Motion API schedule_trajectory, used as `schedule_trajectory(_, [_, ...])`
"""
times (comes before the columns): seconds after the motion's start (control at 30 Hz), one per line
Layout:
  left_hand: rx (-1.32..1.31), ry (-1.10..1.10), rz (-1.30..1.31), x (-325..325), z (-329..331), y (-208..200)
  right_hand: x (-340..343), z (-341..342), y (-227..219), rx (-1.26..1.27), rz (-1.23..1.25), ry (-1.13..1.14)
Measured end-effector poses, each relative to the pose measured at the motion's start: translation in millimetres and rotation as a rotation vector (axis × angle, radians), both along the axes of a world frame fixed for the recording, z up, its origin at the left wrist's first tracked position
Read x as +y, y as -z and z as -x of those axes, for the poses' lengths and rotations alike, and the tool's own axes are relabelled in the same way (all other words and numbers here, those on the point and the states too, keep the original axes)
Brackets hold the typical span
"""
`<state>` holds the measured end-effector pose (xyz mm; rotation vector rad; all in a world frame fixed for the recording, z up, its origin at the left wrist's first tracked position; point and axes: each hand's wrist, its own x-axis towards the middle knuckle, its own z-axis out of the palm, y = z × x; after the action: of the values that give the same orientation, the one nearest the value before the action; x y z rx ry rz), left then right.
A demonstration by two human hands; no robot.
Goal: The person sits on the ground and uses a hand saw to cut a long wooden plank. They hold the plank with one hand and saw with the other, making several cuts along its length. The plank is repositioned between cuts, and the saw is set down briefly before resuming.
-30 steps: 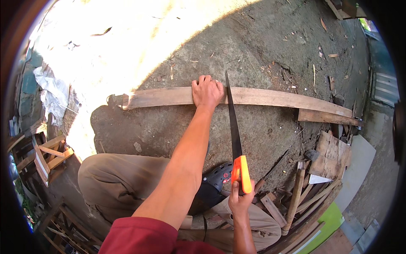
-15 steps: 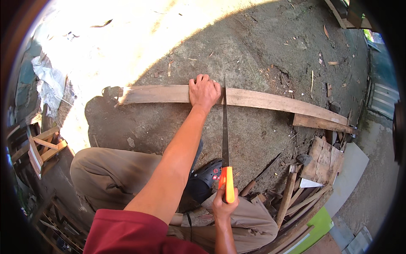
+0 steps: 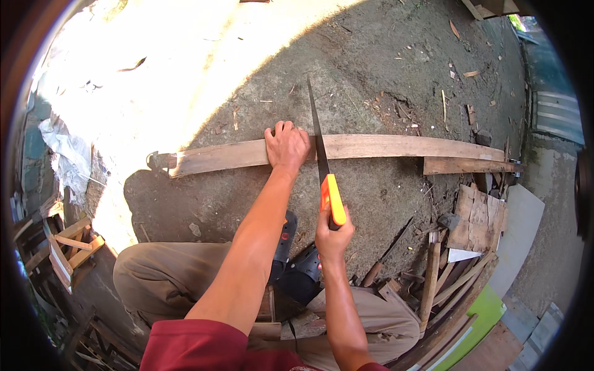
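Note:
A long, thin wooden plank (image 3: 390,146) lies crosswise in front of me. Its right end rests on a shorter board (image 3: 455,166). My left hand (image 3: 288,148) presses on the plank left of its middle, fingers curled over the far edge. In my right hand (image 3: 335,235) is a handsaw (image 3: 321,154), held by its orange and yellow handle. The dark blade crosses the plank just right of my left hand, its tip reaching beyond the far edge. Whether the teeth are in a cut is too small to tell.
A long-bladed tool with a wooden handle (image 3: 373,273) lies on the ground at right, near scrap wood (image 3: 430,284) and a green panel (image 3: 479,315). My dark clogs (image 3: 302,272) are below the plank. A small wooden frame (image 3: 74,247) and white plastic sheeting (image 3: 65,154) stand left.
My right hand has pushed the handsaw forward, away from me, so more blade extends past the plank. The view has shifted slightly. My left hand keeps its hold on the plank.

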<state>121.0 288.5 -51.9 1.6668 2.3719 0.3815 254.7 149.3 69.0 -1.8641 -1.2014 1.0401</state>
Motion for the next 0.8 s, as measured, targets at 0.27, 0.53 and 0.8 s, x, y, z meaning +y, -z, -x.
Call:
schedule_trajectory(0.27, [0.048, 0.031, -0.027, -5.3, 3.7, -4.8, -107.9, -43.2, -42.6, -0.158, -0.104, -0.056])
schedule_trajectory(0.53, [0.012, 0.024, 0.03, -2.7, -1.6, -6.6, -19.5, -8.8, 71.7, 0.109, -0.155, 0.083])
schedule_trajectory(0.8, [0.012, -0.029, 0.067, -1.1, 5.3, -3.3, -58.2, -43.6, -22.4, 0.071, -0.232, -0.032])
